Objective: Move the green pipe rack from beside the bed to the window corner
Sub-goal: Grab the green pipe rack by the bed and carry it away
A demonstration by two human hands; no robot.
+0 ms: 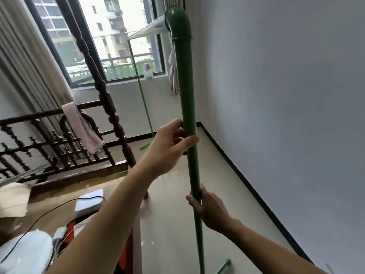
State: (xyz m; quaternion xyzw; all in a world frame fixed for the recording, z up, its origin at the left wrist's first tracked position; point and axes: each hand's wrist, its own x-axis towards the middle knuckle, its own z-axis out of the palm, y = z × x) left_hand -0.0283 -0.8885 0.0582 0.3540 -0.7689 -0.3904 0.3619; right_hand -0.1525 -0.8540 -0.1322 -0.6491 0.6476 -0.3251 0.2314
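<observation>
Beside the bed (65, 155), both hands grip the green pipe rack (186, 107).

Both arms reach forward, left hand (171, 142) above right hand (209, 207), fingers (190, 141) curled closed.

Open passage: the glossy beige tiled floor (173, 224) is bare from the dark carved wooden bed frame (83, 155) across to the plain white wall (286, 95). The near green plastic upright pipe (188, 99), gripped by both hands, stands in this lane beside the bed frame. A short green pipe piece (224, 266) lies near its foot. Beyond the bed frame, a thin green pole (141, 91) leans below the black-framed window (110, 42).
</observation>
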